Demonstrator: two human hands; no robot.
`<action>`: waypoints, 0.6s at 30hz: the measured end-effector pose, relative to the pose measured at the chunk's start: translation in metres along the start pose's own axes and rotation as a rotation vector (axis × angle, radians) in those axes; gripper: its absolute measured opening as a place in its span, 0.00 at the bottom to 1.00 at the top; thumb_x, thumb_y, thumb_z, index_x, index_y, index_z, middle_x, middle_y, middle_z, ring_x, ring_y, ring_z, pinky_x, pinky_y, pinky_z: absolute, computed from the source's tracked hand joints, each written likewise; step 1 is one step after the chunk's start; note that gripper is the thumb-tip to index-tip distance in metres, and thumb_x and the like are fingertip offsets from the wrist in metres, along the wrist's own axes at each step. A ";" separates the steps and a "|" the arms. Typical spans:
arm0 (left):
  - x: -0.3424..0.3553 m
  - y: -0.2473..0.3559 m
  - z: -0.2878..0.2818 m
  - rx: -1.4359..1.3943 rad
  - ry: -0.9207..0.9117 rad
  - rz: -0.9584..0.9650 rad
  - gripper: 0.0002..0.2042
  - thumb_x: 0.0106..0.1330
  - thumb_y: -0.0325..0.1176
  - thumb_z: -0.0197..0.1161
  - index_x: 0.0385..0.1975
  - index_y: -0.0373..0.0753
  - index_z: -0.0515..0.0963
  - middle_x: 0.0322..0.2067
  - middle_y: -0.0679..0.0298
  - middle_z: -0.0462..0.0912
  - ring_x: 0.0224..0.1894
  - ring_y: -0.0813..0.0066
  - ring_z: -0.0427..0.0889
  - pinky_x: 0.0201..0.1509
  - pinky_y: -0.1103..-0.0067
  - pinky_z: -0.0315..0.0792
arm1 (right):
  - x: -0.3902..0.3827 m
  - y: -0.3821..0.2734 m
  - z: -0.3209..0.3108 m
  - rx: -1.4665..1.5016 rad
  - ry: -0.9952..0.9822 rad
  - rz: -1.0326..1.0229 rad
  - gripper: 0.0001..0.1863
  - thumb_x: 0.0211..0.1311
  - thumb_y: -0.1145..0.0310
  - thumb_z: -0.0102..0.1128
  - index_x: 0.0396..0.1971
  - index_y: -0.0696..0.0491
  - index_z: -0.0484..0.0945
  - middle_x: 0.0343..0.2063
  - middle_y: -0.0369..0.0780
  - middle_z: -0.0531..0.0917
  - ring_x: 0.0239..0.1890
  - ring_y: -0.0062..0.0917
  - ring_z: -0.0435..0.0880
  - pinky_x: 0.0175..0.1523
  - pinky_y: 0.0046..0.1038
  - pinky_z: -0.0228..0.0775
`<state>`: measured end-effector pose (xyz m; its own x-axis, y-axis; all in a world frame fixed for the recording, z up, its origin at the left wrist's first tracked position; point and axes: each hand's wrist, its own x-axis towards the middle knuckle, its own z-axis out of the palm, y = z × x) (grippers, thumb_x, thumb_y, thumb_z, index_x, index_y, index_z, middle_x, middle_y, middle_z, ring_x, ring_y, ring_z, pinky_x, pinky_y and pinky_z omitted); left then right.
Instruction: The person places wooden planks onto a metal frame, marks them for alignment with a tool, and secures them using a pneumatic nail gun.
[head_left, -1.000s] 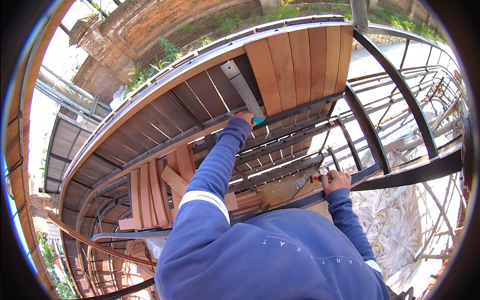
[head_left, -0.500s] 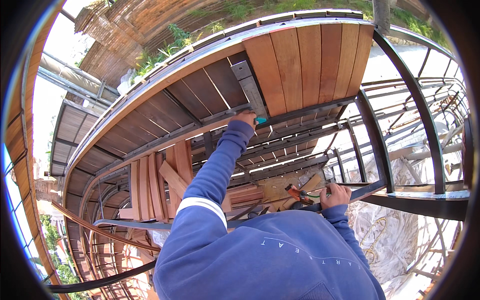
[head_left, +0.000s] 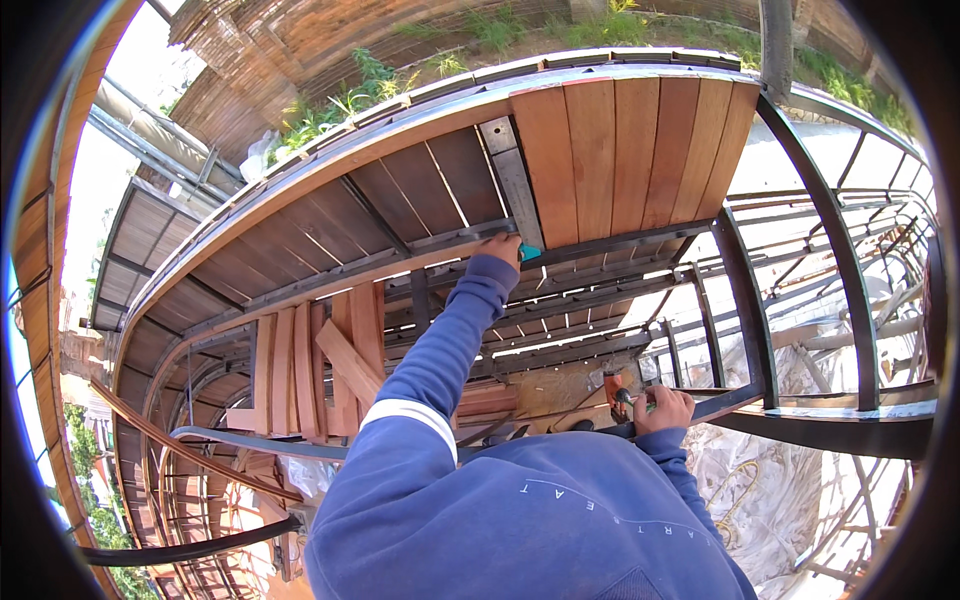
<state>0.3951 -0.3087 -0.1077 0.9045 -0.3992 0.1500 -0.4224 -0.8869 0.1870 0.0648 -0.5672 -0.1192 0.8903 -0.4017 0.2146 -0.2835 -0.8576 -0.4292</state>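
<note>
My left hand [head_left: 499, 250] reaches out to the dark metal edge of a curved, slatted bench frame. Its fingers are closed on a small teal object [head_left: 529, 253], mostly hidden by the hand. Beside it is the lower end of a flat grey metal crossbar [head_left: 512, 185]. Right of the bar lies a row of reddish-brown planks [head_left: 618, 150]. My right hand [head_left: 664, 408] is closed at a dark curved rail [head_left: 725, 402] close to my body; what its fingers grip cannot be made out. An orange tool [head_left: 613, 384] shows just beyond that hand, partly hidden.
Loose wooden boards [head_left: 290, 370] lean below the bench on the left, with one board [head_left: 347, 357] slanting across them. Upright black metal ribs [head_left: 742, 300] stand to the right. Crumpled pale sheeting [head_left: 775, 500] lies below. A brick wall [head_left: 265, 60] and plants rise behind.
The whole view has shifted, so the bench sits slightly lower in it. My left hand stays by the crossbar's end with the teal object. The orange tool now appears closer to my right hand.
</note>
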 end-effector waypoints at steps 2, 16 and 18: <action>-0.002 -0.005 0.005 -0.079 0.114 0.040 0.09 0.60 0.32 0.66 0.39 0.42 0.78 0.39 0.57 0.82 0.43 0.53 0.82 0.46 0.63 0.76 | 0.001 0.001 -0.001 -0.022 -0.018 -0.004 0.08 0.51 0.62 0.61 0.25 0.50 0.81 0.27 0.38 0.86 0.34 0.34 0.82 0.54 0.38 0.64; -0.007 -0.004 0.009 -0.118 0.196 0.045 0.08 0.58 0.33 0.68 0.35 0.44 0.78 0.35 0.60 0.80 0.40 0.53 0.81 0.43 0.63 0.76 | -0.001 0.002 0.001 -0.022 -0.020 -0.003 0.07 0.51 0.62 0.62 0.24 0.49 0.82 0.26 0.37 0.85 0.33 0.33 0.82 0.53 0.37 0.64; -0.005 -0.004 0.012 -0.123 0.189 0.032 0.08 0.58 0.33 0.68 0.35 0.44 0.78 0.35 0.60 0.80 0.40 0.53 0.81 0.43 0.63 0.76 | -0.001 0.003 0.002 -0.025 -0.018 -0.007 0.08 0.51 0.61 0.62 0.24 0.49 0.82 0.26 0.37 0.86 0.34 0.33 0.82 0.53 0.37 0.64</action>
<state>0.3928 -0.3060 -0.1208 0.8685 -0.3654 0.3348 -0.4648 -0.8351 0.2941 0.0634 -0.5686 -0.1224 0.8984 -0.3901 0.2019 -0.2858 -0.8682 -0.4057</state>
